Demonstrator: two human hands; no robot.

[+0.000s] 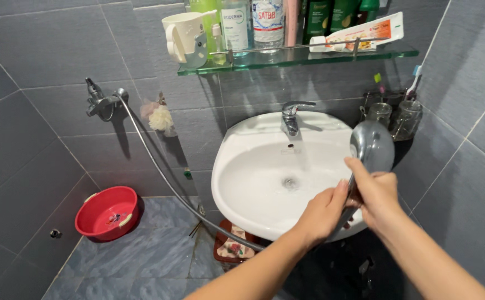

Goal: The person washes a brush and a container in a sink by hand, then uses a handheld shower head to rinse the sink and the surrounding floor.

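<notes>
A chrome shower head [372,145] is held up over the right rim of a white wash basin [253,166]. My right hand [377,193] is closed around its handle just below the head. My left hand [323,211] grips the lower part of the handle beside it. A metal hose [159,166] runs from the handle down and left to a wall tap [101,101]. The basin has a chrome faucet [290,116] at its back and a drain [290,181] in the middle.
A glass shelf [298,56] above the basin carries a cream mug [186,36], several bottles and a toothpaste tube [364,31]. Glass cups [406,119] with toothbrushes hang at right. A red plastic basin [108,213] sits on the tiled floor at left.
</notes>
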